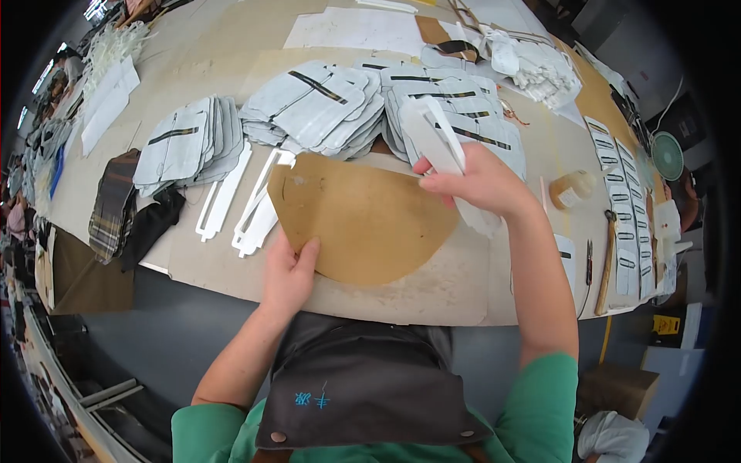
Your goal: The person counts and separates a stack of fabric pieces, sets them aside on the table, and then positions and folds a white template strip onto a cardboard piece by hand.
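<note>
- A person's two bare hands work over a wide table (pixel 448 305), seen from above.
- The left hand (pixel 292 270) pinches a brown card (pixel 363 220) at its near left edge, thumb on top, the other fingers mostly hidden beneath.
- The brown card lies to the right and far side of that grip, its long axis running left to right, with a curved near edge.
- The right hand (pixel 486 181) grips a bundle of white frames (pixel 432 139) between thumb and fingers, beyond the card's far right edge.
- The bundle's long axis slants from far left to near right, across the card's length.
- The left hand is the nearer to the card; whether the right fingers also touch it is hard to tell.
- More white strips (pixel 225 193) lie left of the left hand, slanting from near left to far right.
- Stacks of pale grey pieces (pixel 316 108) sit on the far side.
</note>
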### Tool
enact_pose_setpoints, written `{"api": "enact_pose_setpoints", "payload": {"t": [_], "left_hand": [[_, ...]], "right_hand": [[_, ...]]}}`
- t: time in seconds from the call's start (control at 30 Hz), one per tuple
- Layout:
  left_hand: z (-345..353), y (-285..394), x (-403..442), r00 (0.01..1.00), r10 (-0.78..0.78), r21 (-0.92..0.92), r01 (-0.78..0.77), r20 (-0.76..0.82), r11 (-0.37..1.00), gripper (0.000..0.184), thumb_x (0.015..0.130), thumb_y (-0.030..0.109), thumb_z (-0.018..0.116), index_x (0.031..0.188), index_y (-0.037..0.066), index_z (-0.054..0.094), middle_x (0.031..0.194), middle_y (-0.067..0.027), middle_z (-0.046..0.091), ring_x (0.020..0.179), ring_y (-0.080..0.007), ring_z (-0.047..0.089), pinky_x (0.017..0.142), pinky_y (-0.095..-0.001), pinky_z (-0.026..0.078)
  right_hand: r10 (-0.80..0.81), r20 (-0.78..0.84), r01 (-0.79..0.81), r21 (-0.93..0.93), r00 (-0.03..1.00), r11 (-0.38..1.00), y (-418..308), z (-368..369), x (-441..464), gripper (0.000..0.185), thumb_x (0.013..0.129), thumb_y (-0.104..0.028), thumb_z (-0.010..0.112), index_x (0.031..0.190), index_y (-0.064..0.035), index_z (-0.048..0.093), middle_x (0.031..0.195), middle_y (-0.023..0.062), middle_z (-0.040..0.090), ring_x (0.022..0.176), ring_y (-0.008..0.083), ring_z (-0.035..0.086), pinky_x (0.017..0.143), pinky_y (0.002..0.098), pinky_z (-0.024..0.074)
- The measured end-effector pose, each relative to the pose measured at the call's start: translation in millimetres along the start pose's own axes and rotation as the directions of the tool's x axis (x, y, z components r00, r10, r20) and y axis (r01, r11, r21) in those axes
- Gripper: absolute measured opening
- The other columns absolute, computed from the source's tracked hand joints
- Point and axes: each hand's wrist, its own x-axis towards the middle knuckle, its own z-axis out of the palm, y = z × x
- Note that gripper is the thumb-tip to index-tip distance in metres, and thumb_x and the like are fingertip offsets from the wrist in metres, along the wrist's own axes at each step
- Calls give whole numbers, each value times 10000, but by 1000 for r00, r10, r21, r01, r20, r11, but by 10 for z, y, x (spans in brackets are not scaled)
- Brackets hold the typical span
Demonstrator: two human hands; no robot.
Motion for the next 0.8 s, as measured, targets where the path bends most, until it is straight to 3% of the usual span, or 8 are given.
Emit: {"api": "enact_pose_setpoints", "payload": {"t": [0.33,0.4,0.53,0.57,0.6,0.63,0.7,0.8], "left_hand": [[97,277,-309,924,-260,167,220,281,961,346,1003,-4,532,1347,-20,494,1162,-72,647,1063,-94,594,894,-265,491],[33,266,-371,917,-270,32,272,293,962,440,975,4,558,1399,-7,440,1152,-161,654,1054,-229,650,884,-346,512],[-21,421,-386,955,-224,-173,257,193,951,561,926,-36,601,1448,12,402,1265,-184,609,1150,-293,621,967,-376,491],[-66,440,-324,1000,13,171,-12,-2,985,577,905,-48,616,1446,21,428,1324,-185,581,1228,-296,581,1006,-386,469],[-108,446,-268,949,299,528,-204,-99,825,593,884,-60,631,1444,30,455,1382,-187,554,1305,-298,541,1045,-395,447],[-188,404,-227,949,296,534,-194,-111,823,593,884,-60,631,1444,30,455,1382,-187,554,1305,-298,541,1045,-395,447],[-356,296,-190,899,278,504,-422,338,754,608,832,42,725,1409,58,531,1461,-193,496,1363,-366,470,1110,-454,389],[-84,299,-210,838,165,595,-494,520,634,550,816,185,777,1332,94,611,1486,-148,491,1378,-354,447,1127,-486,369]], "right_hand": [[33,277,-93,207,960,974,107,216,-226,259,947,-147,684,1145,14,645,878,43,672,732,97,651,689,257,549],[66,428,-192,257,902,947,215,388,-106,239,965,-134,662,1151,13,641,900,58,692,770,100,669,722,250,558],[146,447,-235,151,882,960,489,565,83,255,985,-137,634,1181,26,614,913,75,704,800,109,678,749,259,562],[132,455,-224,153,881,963,496,563,93,255,985,-137,634,1181,26,614,913,75,704,800,109,678,749,259,562],[132,438,-220,156,889,963,486,556,89,251,987,-135,627,1178,26,608,914,76,705,803,109,679,752,262,563],[137,423,-221,157,896,963,477,557,82,247,988,-133,621,1176,25,603,915,77,705,807,110,680,756,265,564],[164,419,-252,164,893,954,451,579,74,243,984,-127,626,1169,27,591,943,95,703,815,126,682,762,269,564],[152,389,-222,141,909,965,412,538,18,240,978,-127,637,1155,26,582,978,106,699,833,143,686,776,272,563]]}}
